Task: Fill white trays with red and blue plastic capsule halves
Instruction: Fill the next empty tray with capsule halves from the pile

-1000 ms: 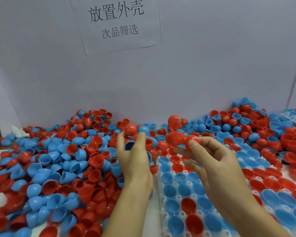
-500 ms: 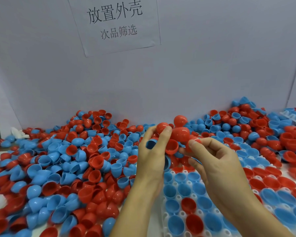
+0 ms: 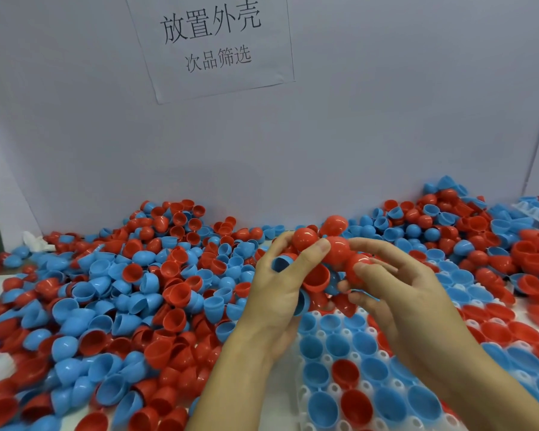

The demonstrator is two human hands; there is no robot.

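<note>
Holding: red and blue halves (image 3: 313, 276) are gripped in the curled left hand (image 3: 280, 293).
Pinching: a red half (image 3: 357, 269) is pinched by the right hand (image 3: 399, 293).
Below: white tray (image 3: 327, 359), partly filled.

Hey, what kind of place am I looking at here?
Probably a factory sorting or packing bench: a heap of loose capsule halves, a white tray partly filled with them, and a printed Chinese sign taped to the partition.

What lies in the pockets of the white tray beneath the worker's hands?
Blue capsule halves and red capsule halves sit open side up in the white tray. The right hand and left hand cover other pockets.
</note>
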